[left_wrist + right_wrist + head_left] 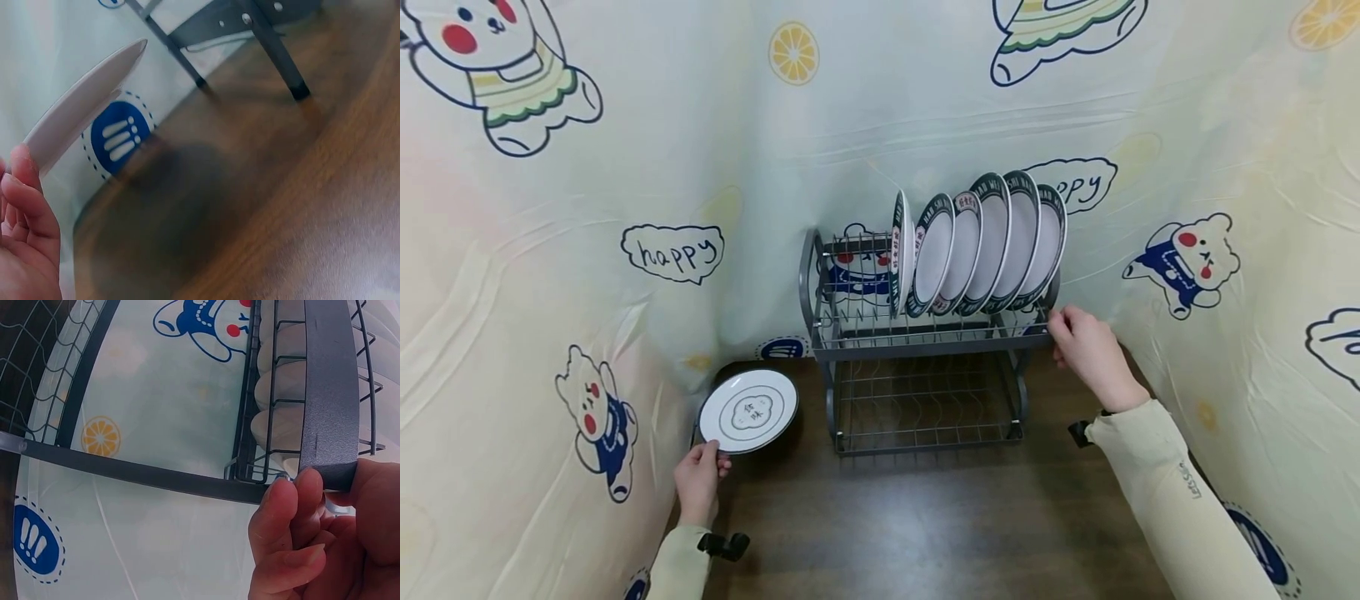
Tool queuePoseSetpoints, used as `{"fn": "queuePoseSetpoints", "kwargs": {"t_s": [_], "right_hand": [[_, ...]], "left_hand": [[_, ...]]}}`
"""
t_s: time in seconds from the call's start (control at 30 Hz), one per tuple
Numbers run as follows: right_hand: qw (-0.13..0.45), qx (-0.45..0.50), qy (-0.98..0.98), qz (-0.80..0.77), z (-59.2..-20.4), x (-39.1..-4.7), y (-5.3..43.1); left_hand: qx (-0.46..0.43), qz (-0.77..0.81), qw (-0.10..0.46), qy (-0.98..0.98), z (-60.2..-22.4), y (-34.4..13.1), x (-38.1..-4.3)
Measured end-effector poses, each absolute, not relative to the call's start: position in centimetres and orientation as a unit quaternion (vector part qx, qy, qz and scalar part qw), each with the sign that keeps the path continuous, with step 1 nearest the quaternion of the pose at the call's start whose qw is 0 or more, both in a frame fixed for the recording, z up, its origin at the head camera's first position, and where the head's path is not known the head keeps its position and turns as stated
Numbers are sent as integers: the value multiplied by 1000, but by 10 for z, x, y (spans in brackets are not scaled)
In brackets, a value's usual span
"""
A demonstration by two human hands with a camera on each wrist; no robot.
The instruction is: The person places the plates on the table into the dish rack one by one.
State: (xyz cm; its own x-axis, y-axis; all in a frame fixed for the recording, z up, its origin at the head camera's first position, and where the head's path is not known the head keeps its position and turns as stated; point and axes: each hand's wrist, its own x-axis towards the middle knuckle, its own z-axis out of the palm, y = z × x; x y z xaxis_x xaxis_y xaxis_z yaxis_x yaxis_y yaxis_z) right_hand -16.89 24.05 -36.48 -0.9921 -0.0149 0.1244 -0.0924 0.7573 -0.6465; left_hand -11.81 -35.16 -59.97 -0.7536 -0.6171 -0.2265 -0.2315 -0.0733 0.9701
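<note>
At the left, my left hand (698, 482) pinches the near rim of a white plate (749, 412) with a dark edge and a printed emblem. In the left wrist view the plate (84, 103) is tilted and raised above the tabletop, its shadow below. My right hand (1093, 354) grips the upper right front corner of a two-tier grey dish rack (917, 352). The right wrist view has its fingers and thumb around the rack's frame (331, 394). Several dark-rimmed plates (988, 246) stand on edge in the right part of the upper tier.
The rack's lower wire tier (917, 400) sits just above the brown wooden tabletop (895, 525). A pale printed cloth (670, 150) with cartoon bears and orange slices hangs behind and along both sides, close to the table edges.
</note>
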Motion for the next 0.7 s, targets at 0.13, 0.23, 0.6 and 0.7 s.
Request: {"fn": "queuePoseSetpoints", "kwargs": {"t_s": [0.13, 0.23, 0.6, 0.7], "right_hand": [[58, 28, -935, 349, -365, -168, 240], [55, 26, -934, 353, -365, -168, 240], [62, 25, -932, 355, -368, -167, 242], [60, 26, -932, 357, -369, -168, 240]], "left_hand": [[316, -668, 150, -656, -588, -347, -117], [310, -674, 156, -652, -580, -343, -116], [265, -703, 176, -637, -535, -329, -112], [260, -704, 175, -637, -524, -326, -108]]}}
